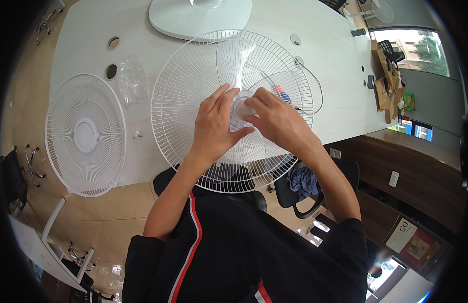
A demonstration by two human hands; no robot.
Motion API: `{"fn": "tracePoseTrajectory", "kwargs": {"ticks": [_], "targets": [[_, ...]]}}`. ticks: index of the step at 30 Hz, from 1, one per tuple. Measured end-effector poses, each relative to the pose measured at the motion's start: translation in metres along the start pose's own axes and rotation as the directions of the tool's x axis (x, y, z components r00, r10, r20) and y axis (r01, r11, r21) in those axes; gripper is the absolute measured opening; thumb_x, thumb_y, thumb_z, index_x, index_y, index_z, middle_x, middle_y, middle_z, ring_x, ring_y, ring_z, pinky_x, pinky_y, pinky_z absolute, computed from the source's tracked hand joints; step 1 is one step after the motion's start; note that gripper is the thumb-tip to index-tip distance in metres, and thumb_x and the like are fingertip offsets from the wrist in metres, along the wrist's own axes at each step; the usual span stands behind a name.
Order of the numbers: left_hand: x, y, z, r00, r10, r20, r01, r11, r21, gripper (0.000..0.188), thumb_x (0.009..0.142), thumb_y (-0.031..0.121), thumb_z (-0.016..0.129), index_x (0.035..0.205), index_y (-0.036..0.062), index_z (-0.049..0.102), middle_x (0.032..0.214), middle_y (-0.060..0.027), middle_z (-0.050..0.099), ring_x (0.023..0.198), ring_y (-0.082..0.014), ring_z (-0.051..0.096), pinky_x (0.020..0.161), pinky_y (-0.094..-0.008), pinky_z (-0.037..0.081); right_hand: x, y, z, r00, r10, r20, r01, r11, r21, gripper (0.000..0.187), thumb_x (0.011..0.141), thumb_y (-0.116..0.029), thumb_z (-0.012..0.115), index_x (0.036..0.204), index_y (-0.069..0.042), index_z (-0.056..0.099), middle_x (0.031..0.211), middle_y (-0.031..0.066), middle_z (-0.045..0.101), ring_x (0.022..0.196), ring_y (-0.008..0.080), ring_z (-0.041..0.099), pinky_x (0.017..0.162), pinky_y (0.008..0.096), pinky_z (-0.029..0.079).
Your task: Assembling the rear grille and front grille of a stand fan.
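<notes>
A white wire fan grille [166, 139] lies before me, overhanging the table's near edge. Clear fan blades [251, 144] sit inside it. At their centre, my right hand [274, 113] pinches a small whitish round knob [242, 108] between thumb and fingers. Beside the hub, my left hand [214, 118] rests with its fingers stretched and thumb apart. Its fingertips touch the hub area; the exact contact is partly hidden.
A second white fan grille [85, 161] lies at the left. Close to it are a crumpled clear plastic bag [133, 81] and a small white part [138, 134]. The white fan base [168, 22] stands at the far side. A chair [309, 199] holds blue cloth [302, 182].
</notes>
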State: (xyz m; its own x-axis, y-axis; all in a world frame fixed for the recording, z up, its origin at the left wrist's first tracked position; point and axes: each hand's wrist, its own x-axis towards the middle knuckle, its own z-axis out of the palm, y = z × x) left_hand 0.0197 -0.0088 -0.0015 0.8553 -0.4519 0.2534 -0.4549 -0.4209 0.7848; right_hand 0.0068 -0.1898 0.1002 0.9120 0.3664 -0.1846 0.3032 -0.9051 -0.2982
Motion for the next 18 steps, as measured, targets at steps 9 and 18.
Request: {"fn": "tracePoseTrajectory", "kwargs": {"ticks": [9,18], "targets": [[0.001,0.003,0.0,1.0,-0.01,-0.013,0.01,1.0,-0.025,0.09,0.071,0.034,0.097,0.144,0.0055,0.052,0.145,-0.0173,0.06,0.142,-0.0311,0.051,0.113,-0.0462,0.042,0.011,-0.011,0.019,0.953,0.282,-0.11,-0.284,0.959,0.002,0.043,0.097,-0.037,0.076,0.087,0.003,0.065,0.07,0.0184,0.069,0.057,0.036,0.069,0.054,0.0438,0.055],[-0.002,0.001,0.004,0.999,-0.015,-0.047,0.014,1.0,-0.016,0.091,0.073,0.039,0.095,0.145,0.0055,0.052,0.148,-0.0175,0.057,0.143,-0.0318,0.05,0.116,-0.0458,0.041,0.006,-0.017,-0.001,0.914,0.401,-0.057,-0.404,0.912,-0.068,0.048,0.097,-0.045,0.073,0.091,0.003,0.071,0.074,0.0201,0.072,0.058,0.034,0.071,0.053,0.0427,0.056]]}}
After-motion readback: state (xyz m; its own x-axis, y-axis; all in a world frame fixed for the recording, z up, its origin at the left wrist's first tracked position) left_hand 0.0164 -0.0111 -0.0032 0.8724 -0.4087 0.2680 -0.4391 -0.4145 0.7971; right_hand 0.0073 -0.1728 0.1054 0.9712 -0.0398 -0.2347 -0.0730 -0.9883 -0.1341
